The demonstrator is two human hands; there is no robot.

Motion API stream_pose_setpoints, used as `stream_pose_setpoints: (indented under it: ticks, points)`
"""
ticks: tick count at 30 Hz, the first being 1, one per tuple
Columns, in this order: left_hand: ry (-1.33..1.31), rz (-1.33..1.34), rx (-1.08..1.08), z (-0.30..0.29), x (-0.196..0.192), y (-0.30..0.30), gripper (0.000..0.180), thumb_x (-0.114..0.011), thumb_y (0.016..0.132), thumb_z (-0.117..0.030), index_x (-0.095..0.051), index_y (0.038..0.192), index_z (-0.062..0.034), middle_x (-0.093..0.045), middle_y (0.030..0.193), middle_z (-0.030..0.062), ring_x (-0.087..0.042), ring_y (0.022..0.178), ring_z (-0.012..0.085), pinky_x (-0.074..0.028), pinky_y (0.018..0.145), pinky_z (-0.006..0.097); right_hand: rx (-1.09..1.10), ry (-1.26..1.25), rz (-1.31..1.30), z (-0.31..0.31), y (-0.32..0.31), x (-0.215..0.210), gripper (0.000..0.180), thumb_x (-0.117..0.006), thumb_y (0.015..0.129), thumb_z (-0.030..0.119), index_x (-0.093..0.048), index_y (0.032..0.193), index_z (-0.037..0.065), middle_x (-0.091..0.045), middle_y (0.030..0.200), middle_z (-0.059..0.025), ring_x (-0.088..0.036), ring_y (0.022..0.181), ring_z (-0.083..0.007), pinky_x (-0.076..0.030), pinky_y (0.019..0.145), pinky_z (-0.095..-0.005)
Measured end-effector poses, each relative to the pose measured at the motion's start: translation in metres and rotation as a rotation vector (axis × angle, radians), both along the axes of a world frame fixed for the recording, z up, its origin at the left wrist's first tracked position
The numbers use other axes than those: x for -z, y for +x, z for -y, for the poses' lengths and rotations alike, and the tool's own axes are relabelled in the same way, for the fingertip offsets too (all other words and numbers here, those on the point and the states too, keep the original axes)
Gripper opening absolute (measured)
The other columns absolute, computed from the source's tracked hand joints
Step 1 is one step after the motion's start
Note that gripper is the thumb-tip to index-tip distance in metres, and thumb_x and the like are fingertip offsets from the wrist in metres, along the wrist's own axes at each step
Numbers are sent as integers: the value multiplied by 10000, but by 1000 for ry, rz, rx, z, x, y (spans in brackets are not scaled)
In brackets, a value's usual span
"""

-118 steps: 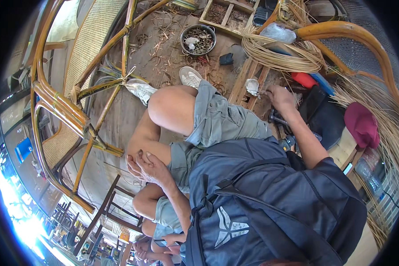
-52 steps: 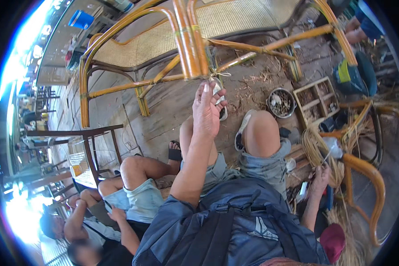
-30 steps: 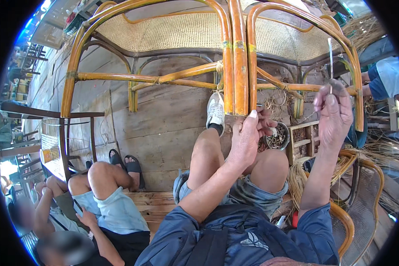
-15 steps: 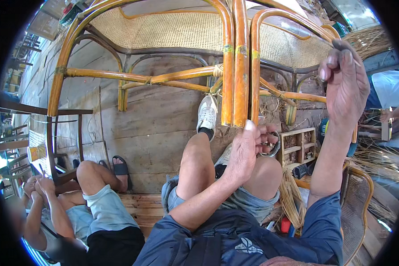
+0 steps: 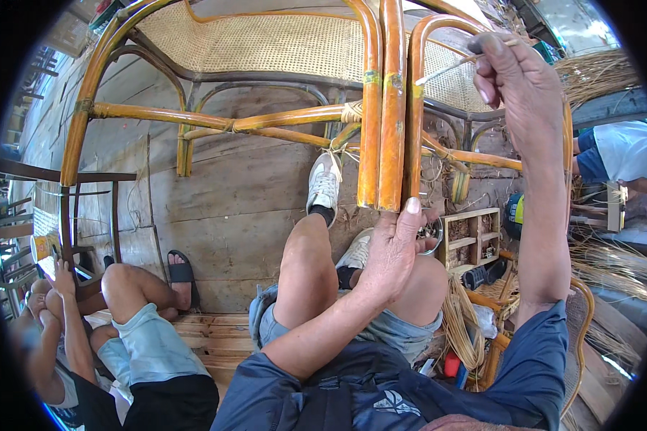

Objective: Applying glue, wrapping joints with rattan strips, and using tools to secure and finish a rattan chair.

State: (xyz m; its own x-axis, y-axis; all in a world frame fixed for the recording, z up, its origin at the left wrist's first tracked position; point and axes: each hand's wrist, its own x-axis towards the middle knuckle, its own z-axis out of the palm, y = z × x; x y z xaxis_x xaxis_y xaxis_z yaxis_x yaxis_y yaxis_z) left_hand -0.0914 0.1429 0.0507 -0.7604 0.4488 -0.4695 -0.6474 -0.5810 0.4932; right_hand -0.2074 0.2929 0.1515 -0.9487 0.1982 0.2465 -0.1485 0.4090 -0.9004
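My left hand (image 5: pixel 394 253) grips the lower end of an orange rattan chair frame (image 5: pixel 392 108) that lies on its side before me, thumb pressed against the bent poles. My right hand (image 5: pixel 519 86) is raised at the upper right, fingers pinched on a thin pale cane strip (image 5: pixel 456 66) that runs leftward toward the frame's upright. The chair's woven cane panel (image 5: pixel 266 44) shows behind the poles. My bare knees and white sneakers (image 5: pixel 325 185) rest below the frame on the wooden floor.
Another person (image 5: pixel 115 337) sits on the floor at the lower left in light shorts. A small wooden compartment box (image 5: pixel 471 235) and coils of rattan strips (image 5: pixel 461 332) lie to the right. Bundles of cane (image 5: pixel 597 68) pile at the far right, near someone in a white shirt (image 5: pixel 622 154).
My view swung up from my lap to the chair frame. My right hand rose higher, drawing the cane strip, while my left hand settled on the lower end of the poles.
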Motion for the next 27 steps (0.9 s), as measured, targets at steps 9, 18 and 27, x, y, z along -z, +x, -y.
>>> stream_pose_setpoints:
  ticks: [9,18,27]
  points:
    - [-28,-5,74,1,7,1,535,-498,892,-404,-354,1273,-57,-414,1298,61,-511,1066,201,-470,729,318,-72,286,15,10,-7,16,268,-538,889,330,-609,870,72,-503,633,56,-417,512,-3,-305,464,-151]
    - [-25,-36,76,2,8,-1,495,-499,890,-410,-414,1215,-45,-479,1242,82,-524,1048,190,-469,734,308,-368,1033,-225,5,-8,9,211,-502,891,188,-548,985,5,-539,792,-135,-553,769,-275,-438,692,-356]
    - [-27,-16,85,0,10,-1,453,-503,885,-424,-478,1116,-34,-544,1168,83,-550,1006,176,-472,733,296,-360,1004,-216,8,2,7,169,-512,887,186,-539,925,24,-554,757,-137,-568,692,-291,-439,610,-366]
